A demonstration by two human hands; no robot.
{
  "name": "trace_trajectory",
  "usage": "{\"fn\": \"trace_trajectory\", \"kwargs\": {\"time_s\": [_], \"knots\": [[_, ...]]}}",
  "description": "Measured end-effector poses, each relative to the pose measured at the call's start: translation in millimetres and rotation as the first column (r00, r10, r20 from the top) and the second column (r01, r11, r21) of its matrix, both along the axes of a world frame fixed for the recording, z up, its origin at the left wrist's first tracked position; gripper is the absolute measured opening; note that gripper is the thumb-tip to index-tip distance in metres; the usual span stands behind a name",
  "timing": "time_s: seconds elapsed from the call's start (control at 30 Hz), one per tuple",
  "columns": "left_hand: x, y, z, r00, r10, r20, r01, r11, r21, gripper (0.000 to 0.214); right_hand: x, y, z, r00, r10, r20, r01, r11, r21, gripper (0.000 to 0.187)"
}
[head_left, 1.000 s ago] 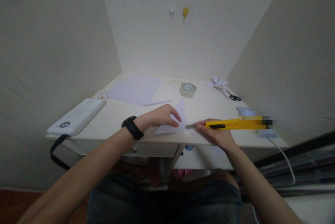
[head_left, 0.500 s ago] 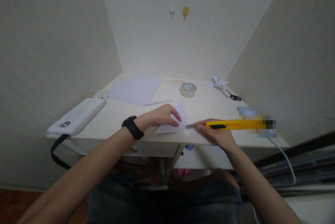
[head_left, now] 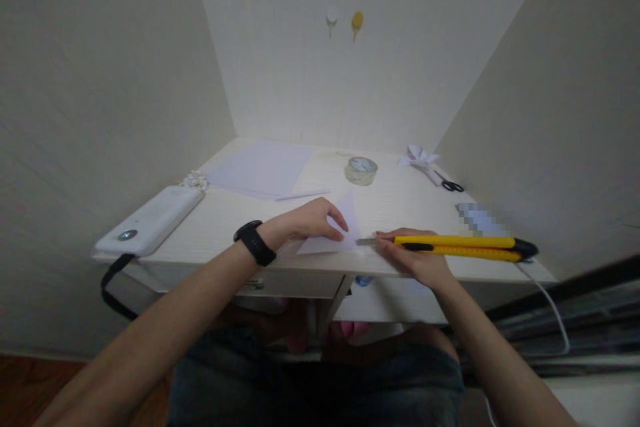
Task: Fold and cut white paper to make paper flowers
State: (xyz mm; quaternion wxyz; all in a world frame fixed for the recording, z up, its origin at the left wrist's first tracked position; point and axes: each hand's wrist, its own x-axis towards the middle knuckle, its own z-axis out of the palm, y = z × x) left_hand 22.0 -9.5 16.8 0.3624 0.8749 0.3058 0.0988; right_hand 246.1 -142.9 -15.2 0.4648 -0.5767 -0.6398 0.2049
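Observation:
A triangular piece of white paper (head_left: pixel 333 242) lies near the desk's front edge. My left hand (head_left: pixel 315 219), a black watch on its wrist, holds it down, thumb and forefinger curled with their tips close together on the paper. The other fingers of that hand are mostly hidden. My right hand (head_left: pixel 417 262) is closed around a yellow utility knife (head_left: pixel 465 247) near its blade end. The knife's bare blade points left and its tip is at the paper's right edge; whether it cuts in, I cannot tell. The knife's black end points right.
Behind my hands are a thin rolled paper strip (head_left: pixel 303 194), paper sheets (head_left: pixel 260 167) and a tape roll (head_left: pixel 361 172). At right lie a folded paper pinwheel shape (head_left: pixel 420 157), black-handled scissors (head_left: pixel 453 185) and a blurred phone-like item (head_left: pixel 483 220). A white device (head_left: pixel 150 220) stands left. Walls enclose the desk.
The view has shifted slightly. Both hands keep nearly the same place on the paper and the knife; the blade tip stays at the paper's right edge.

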Motion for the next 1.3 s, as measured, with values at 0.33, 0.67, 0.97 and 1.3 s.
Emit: {"fn": "trace_trajectory", "kwargs": {"time_s": [0.33, 0.67, 0.97, 1.3], "knots": [[-3.5, -0.5, -3.7, 0.996, 0.049, 0.076, -0.039, 0.991, -0.125, 0.034, 0.3, -1.3, 2.8, 0.999, 0.017, 0.048, -0.019, 0.999, 0.038, 0.018], [-3.0, -0.4, -3.3, 0.993, 0.084, 0.081, -0.068, 0.982, -0.175, 0.035, 0.1, -0.9, 3.2, 0.999, 0.041, 0.027, -0.042, 0.997, 0.057, 0.020], [-2.4, 0.8, -2.7, 0.991, 0.118, 0.064, -0.101, 0.969, -0.227, 0.039, 1.0, -1.0, 2.8, 0.999, 0.029, 0.038, -0.030, 0.999, 0.022, 0.023], [-3.1, 0.4, -1.0, 0.988, 0.133, 0.074, -0.108, 0.956, -0.274, 0.040, 1.0, -0.6, 2.7, 0.998, 0.036, 0.056, -0.038, 0.999, 0.027, 0.024]]}}
